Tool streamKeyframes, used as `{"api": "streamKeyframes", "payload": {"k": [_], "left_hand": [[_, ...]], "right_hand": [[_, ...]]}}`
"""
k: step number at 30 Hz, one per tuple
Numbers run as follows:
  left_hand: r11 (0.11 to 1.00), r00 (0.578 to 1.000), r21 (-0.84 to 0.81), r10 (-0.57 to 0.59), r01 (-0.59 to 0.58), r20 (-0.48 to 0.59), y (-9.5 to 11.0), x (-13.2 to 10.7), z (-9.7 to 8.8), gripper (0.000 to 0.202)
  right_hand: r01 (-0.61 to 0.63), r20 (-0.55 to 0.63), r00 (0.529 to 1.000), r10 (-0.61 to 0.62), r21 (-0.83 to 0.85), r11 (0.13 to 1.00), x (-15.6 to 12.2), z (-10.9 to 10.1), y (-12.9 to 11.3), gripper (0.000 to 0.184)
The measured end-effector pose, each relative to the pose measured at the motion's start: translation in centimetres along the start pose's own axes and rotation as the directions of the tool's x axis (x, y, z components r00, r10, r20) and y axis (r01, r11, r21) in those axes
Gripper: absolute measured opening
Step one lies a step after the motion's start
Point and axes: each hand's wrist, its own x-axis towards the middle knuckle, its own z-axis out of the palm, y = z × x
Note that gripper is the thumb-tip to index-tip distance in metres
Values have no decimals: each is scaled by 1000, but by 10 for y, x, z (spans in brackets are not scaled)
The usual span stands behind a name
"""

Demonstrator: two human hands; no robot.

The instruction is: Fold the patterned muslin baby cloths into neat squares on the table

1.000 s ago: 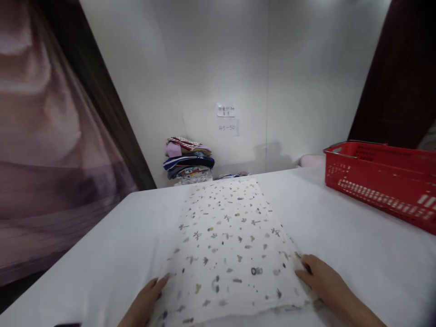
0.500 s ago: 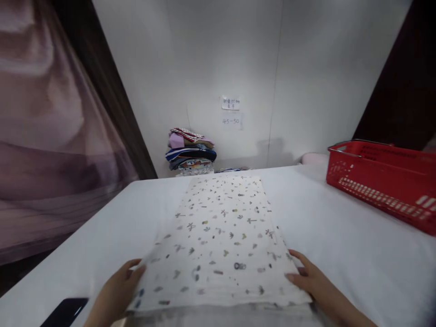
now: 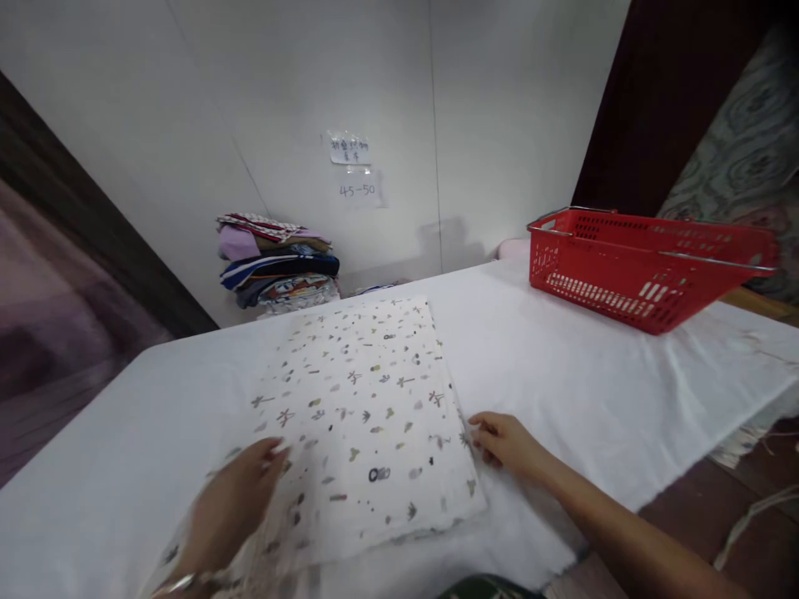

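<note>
A folded white cloth (image 3: pixel 359 408) with small printed motifs lies flat on the white-covered table (image 3: pixel 562 374). My left hand (image 3: pixel 234 503) is at the cloth's near left corner, blurred by motion, its fingers curled over the cloth's edge. My right hand (image 3: pixel 508 443) rests at the cloth's right edge, fingers bent with the tips touching the fabric.
A stack of folded clothes (image 3: pixel 278 264) stands at the table's far edge by the wall. A red plastic basket (image 3: pixel 642 259) with metal handles sits at the back right. Paper notes (image 3: pixel 350 151) are stuck to the wall. The table's right edge drops to the floor.
The view has swung to the right. My left hand has slid in over the cloth's near left corner, and my right hand has moved a little up along the right edge.
</note>
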Motion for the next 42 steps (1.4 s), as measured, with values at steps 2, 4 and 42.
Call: {"api": "streamKeyframes", "payload": {"k": [2, 4, 42], "left_hand": [[975, 968, -128, 200, -181, 151, 67, -6, 20, 35], [919, 906, -232, 368, -320, 209, 125, -10, 45, 33], [846, 821, -525, 236, 90, 520, 216, 28, 129, 15]], "right_hand": [[-17, -19, 1000, 18, 30, 999, 16, -3, -9, 17], [-28, -32, 999, 30, 54, 998, 33, -6, -18, 11], [81, -147, 977, -156, -423, 902, 93, -3, -28, 8]]}}
